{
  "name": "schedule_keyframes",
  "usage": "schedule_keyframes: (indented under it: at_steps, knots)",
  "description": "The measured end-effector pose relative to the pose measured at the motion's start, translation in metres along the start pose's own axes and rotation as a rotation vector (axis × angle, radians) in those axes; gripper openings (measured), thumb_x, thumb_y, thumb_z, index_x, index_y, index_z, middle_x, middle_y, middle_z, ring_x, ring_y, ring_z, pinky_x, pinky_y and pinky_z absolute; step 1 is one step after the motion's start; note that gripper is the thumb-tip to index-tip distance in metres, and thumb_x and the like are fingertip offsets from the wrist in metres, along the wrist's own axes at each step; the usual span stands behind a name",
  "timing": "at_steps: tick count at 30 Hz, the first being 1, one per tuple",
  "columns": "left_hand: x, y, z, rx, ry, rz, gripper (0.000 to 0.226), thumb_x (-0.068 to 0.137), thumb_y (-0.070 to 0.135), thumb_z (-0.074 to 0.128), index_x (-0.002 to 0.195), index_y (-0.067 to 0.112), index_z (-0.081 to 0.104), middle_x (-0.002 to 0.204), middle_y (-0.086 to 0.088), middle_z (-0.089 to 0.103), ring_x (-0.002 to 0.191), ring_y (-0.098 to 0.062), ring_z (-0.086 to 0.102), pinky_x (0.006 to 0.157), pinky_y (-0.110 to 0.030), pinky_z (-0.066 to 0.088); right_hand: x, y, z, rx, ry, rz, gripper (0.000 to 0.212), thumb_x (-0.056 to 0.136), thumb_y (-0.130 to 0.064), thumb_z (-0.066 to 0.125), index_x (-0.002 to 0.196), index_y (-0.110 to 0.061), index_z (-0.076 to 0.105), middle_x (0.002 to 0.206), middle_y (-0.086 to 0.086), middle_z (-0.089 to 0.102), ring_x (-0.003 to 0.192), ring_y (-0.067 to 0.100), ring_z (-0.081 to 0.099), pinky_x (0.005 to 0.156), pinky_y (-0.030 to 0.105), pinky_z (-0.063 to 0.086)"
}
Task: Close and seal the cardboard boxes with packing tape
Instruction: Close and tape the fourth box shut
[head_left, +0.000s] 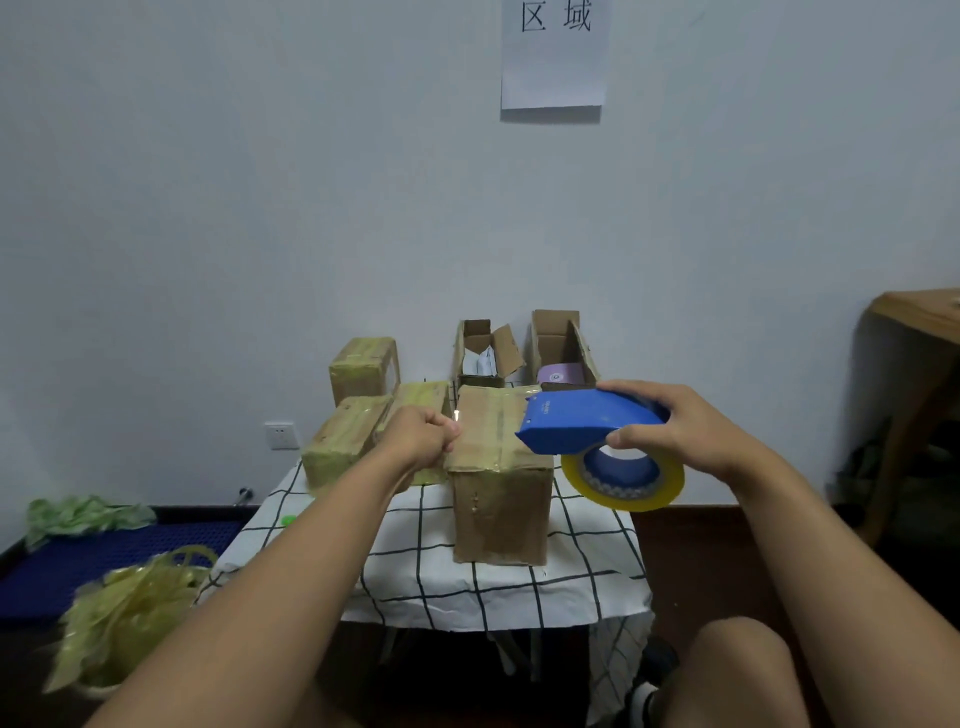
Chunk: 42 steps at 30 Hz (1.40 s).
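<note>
Three taped boxes (358, 415) sit beyond the curled, seemingly empty left hand (423, 434), the right hand (675, 431) grips the tape dispenser (592, 423) over the centre box (498, 467), two open boxes (524, 348) wait behind

Both bare forearms reach forward from the bottom of the frame. The left hand (423, 436) is curled at centre. The right hand (670, 426), centre right, grips with fingers above and thumb below.
</note>
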<state>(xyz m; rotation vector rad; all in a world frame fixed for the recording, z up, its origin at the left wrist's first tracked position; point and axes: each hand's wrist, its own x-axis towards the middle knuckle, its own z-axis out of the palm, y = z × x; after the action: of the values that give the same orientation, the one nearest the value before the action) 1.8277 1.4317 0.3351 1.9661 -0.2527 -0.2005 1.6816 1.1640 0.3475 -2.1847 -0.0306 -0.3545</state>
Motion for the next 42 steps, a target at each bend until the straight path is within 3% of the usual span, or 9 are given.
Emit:
schedule_keyframes:
  at_steps: [11, 14, 17, 21, 27, 31, 35, 38, 42]
  knots:
    - [0.017, -0.033, 0.011, 0.055, 0.100, -0.018, 0.018, 0.088, 0.017, 0.072, 0.074, 0.008, 0.066, 0.078, -0.010, 0.070, 0.062, -0.017, 0.057, 0.075, -0.040, 0.055, 0.039, 0.007, -0.003, -0.123, -0.130, 0.008, 0.061, 0.068, -0.046, 0.072, 0.128, -0.041, 0.059, 0.117, -0.007, 0.063, 0.100, 0.011, 0.063, 0.078, 0.017, 0.045]
    - [0.017, -0.039, 0.011, 0.000, 0.095, -0.053, 0.025, 0.086, 0.019, 0.075, 0.097, 0.015, 0.053, 0.086, -0.015, 0.068, 0.062, -0.020, 0.055, 0.067, -0.036, 0.050, 0.042, 0.006, 0.001, -0.153, -0.150, 0.004, 0.060, 0.068, -0.047, 0.072, 0.126, -0.043, 0.058, 0.116, -0.008, 0.062, 0.099, 0.011, 0.062, 0.079, 0.018, 0.046]
    - [0.015, -0.042, 0.010, -0.079, 0.060, -0.076, 0.015, 0.089, 0.010, 0.071, 0.087, 0.010, 0.056, 0.071, -0.011, 0.061, 0.062, -0.019, 0.050, 0.064, -0.034, 0.046, 0.043, 0.007, 0.004, -0.173, -0.161, 0.002, 0.061, 0.068, -0.048, 0.071, 0.128, -0.042, 0.057, 0.116, -0.008, 0.061, 0.100, 0.012, 0.062, 0.081, 0.021, 0.047]
    - [0.017, -0.047, 0.008, -0.192, 0.028, -0.174, 0.026, 0.090, 0.004, 0.067, 0.112, -0.005, 0.057, 0.067, -0.010, 0.060, 0.052, -0.012, 0.048, 0.051, -0.023, 0.045, 0.044, 0.010, 0.007, -0.195, -0.171, 0.002, 0.063, 0.068, -0.049, 0.072, 0.129, -0.042, 0.059, 0.117, -0.013, 0.060, 0.100, 0.011, 0.062, 0.081, 0.021, 0.047]
    - [0.016, -0.049, 0.013, -0.165, -0.019, -0.204, 0.018, 0.093, 0.005, 0.063, 0.108, -0.005, 0.062, 0.062, -0.007, 0.055, 0.047, -0.011, 0.043, 0.042, -0.020, 0.040, 0.043, 0.011, 0.008, -0.192, -0.182, 0.009, 0.060, 0.067, -0.049, 0.071, 0.126, -0.042, 0.059, 0.115, -0.012, 0.061, 0.100, 0.011, 0.062, 0.081, 0.021, 0.047]
    - [0.012, -0.046, 0.013, -0.173, -0.044, -0.276, 0.012, 0.093, 0.010, 0.058, 0.096, 0.002, 0.066, 0.060, -0.006, 0.053, 0.048, -0.014, 0.042, 0.045, -0.023, 0.037, 0.042, 0.009, 0.009, -0.197, -0.190, 0.015, 0.061, 0.068, -0.048, 0.069, 0.127, -0.040, 0.058, 0.111, -0.017, 0.059, 0.097, 0.008, 0.061, 0.077, 0.014, 0.043]
    - [0.007, -0.042, 0.006, 0.012, -0.116, -0.333, 0.031, 0.090, 0.033, 0.055, 0.112, 0.011, 0.057, 0.075, -0.010, 0.059, 0.060, -0.019, 0.049, 0.058, -0.028, 0.039, 0.042, 0.009, 0.010, -0.187, -0.195, 0.019, 0.060, 0.068, -0.048, 0.068, 0.127, -0.039, 0.057, 0.110, -0.017, 0.059, 0.097, 0.008, 0.061, 0.076, 0.015, 0.043]
    - [0.011, -0.049, 0.009, 0.315, -0.011, -0.107, 0.052, 0.088, 0.039, 0.058, 0.134, 0.018, 0.044, 0.116, -0.008, 0.059, 0.093, -0.023, 0.057, 0.077, -0.034, 0.047, 0.042, 0.010, 0.010, -0.180, -0.190, 0.021, 0.059, 0.069, -0.047, 0.068, 0.126, -0.040, 0.057, 0.111, -0.015, 0.060, 0.097, 0.009, 0.061, 0.076, 0.015, 0.044]
    - [-0.004, -0.053, 0.022, 0.584, 0.108, 0.598, 0.048, 0.091, 0.026, 0.055, 0.139, 0.022, 0.049, 0.135, 0.004, 0.052, 0.124, -0.014, 0.048, 0.104, -0.034, 0.042, 0.041, 0.010, 0.010, -0.176, -0.189, 0.019, 0.057, 0.069, -0.047, 0.069, 0.124, -0.041, 0.059, 0.111, -0.014, 0.061, 0.097, 0.009, 0.061, 0.078, 0.018, 0.044]
